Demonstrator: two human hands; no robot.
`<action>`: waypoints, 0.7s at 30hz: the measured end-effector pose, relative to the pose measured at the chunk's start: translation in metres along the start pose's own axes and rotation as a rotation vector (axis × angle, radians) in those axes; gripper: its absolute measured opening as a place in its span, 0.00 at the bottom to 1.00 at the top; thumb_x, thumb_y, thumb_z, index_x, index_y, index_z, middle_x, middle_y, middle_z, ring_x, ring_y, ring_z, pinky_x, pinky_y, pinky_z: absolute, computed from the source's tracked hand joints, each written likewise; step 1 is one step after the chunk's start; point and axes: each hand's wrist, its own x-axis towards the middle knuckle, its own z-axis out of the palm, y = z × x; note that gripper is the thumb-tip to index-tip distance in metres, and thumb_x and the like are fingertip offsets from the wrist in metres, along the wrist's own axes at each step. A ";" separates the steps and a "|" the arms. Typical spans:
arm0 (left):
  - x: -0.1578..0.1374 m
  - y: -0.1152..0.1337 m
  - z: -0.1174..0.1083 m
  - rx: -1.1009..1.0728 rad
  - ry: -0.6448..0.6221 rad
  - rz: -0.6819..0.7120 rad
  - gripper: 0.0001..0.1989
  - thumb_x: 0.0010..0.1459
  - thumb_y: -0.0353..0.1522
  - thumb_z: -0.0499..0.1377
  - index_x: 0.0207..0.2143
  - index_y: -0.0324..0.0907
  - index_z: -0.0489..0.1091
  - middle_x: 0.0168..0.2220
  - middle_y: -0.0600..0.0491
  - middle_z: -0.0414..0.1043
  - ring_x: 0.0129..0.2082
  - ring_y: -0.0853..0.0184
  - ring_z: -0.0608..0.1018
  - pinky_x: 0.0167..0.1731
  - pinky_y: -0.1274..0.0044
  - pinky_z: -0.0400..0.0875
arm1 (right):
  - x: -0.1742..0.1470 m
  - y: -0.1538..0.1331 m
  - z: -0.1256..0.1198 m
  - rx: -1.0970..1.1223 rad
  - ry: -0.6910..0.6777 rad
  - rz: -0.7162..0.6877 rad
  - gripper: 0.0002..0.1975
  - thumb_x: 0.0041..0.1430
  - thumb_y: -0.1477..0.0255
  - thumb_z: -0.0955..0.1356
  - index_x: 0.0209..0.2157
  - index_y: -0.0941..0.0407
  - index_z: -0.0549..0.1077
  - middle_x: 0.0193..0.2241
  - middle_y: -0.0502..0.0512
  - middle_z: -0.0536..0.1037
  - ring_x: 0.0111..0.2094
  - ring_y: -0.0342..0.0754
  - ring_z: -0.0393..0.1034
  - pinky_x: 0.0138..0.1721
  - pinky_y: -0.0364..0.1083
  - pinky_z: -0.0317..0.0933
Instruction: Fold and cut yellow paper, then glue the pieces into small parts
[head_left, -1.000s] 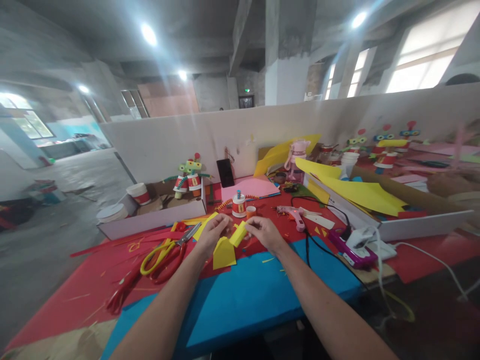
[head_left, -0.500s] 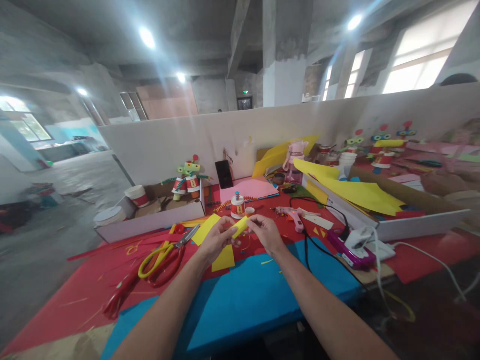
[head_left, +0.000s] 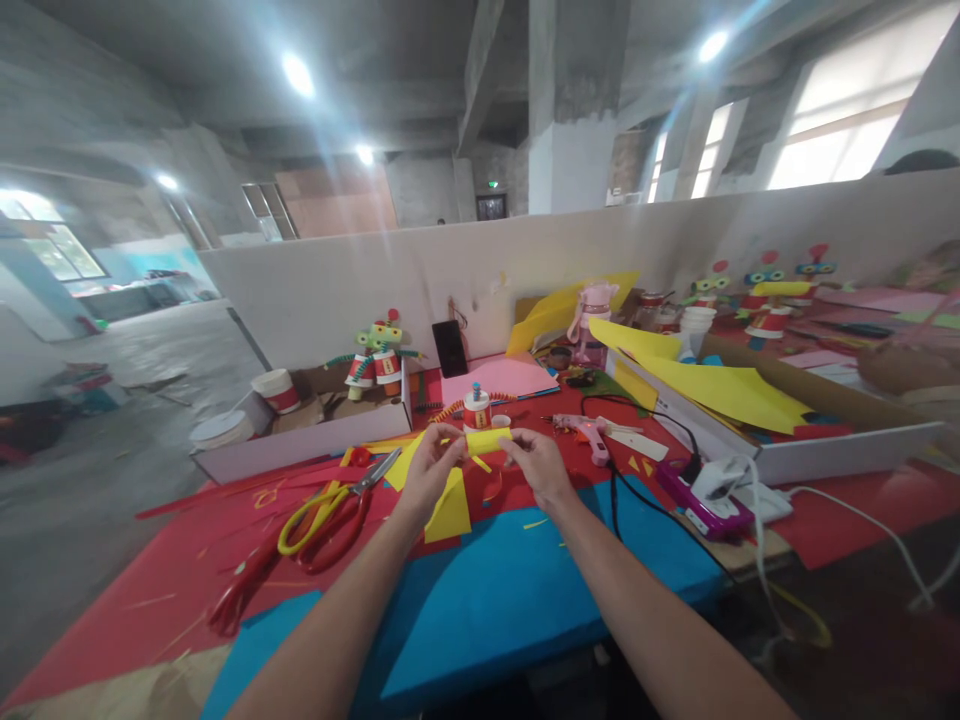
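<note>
Between my two hands is a small rolled piece of yellow paper (head_left: 488,442), held level above the table. My left hand (head_left: 433,467) pinches its left end, and my right hand (head_left: 537,465) grips the right end. Just beyond stands a white and red paper cup (head_left: 477,411) with coiled paper arms and a blue piece on top. Yellow paper sheets (head_left: 450,508) lie below my left hand. To the left rest scissors (head_left: 330,515) with yellow and red handles. A pink glue gun (head_left: 591,436) lies right of my right hand.
Blue sheet (head_left: 510,610) covers the near table edge. An open box (head_left: 300,440) with cup figures (head_left: 386,365) stands left; another box (head_left: 840,455) with yellow paper stands right. A purple power strip (head_left: 705,505) with cords lies at right. A phone (head_left: 448,348) leans on the partition.
The yellow paper roll has turned from slanted to level, with my hands now at its two ends. My left hand has shifted slightly up and left.
</note>
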 end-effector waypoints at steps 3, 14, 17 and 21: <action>0.003 0.001 -0.004 0.094 0.074 0.009 0.12 0.51 0.40 0.62 0.29 0.41 0.68 0.21 0.60 0.64 0.21 0.75 0.66 0.24 0.82 0.62 | 0.001 -0.001 0.000 0.058 0.062 0.032 0.13 0.46 0.60 0.71 0.27 0.57 0.75 0.17 0.47 0.70 0.20 0.42 0.62 0.24 0.42 0.57; -0.002 -0.007 0.001 0.224 -0.060 -0.125 0.24 0.44 0.47 0.65 0.13 0.39 0.61 0.10 0.62 0.54 0.13 0.78 0.55 0.16 0.81 0.46 | -0.003 0.008 0.005 -0.013 -0.139 0.038 0.16 0.46 0.60 0.71 0.30 0.58 0.77 0.21 0.48 0.73 0.23 0.44 0.64 0.26 0.42 0.58; -0.003 -0.007 0.003 0.226 -0.039 -0.119 0.24 0.41 0.48 0.66 0.14 0.39 0.63 0.11 0.63 0.53 0.14 0.78 0.54 0.16 0.81 0.45 | -0.003 0.010 0.006 -0.084 -0.105 -0.033 0.15 0.48 0.60 0.71 0.29 0.59 0.77 0.20 0.47 0.72 0.22 0.43 0.62 0.25 0.41 0.55; -0.004 -0.008 0.005 0.202 0.013 -0.150 0.24 0.39 0.49 0.66 0.14 0.38 0.64 0.10 0.62 0.53 0.14 0.78 0.54 0.16 0.81 0.45 | -0.004 0.009 0.009 -0.192 -0.045 -0.132 0.16 0.49 0.59 0.70 0.27 0.59 0.77 0.19 0.47 0.70 0.22 0.42 0.60 0.24 0.41 0.53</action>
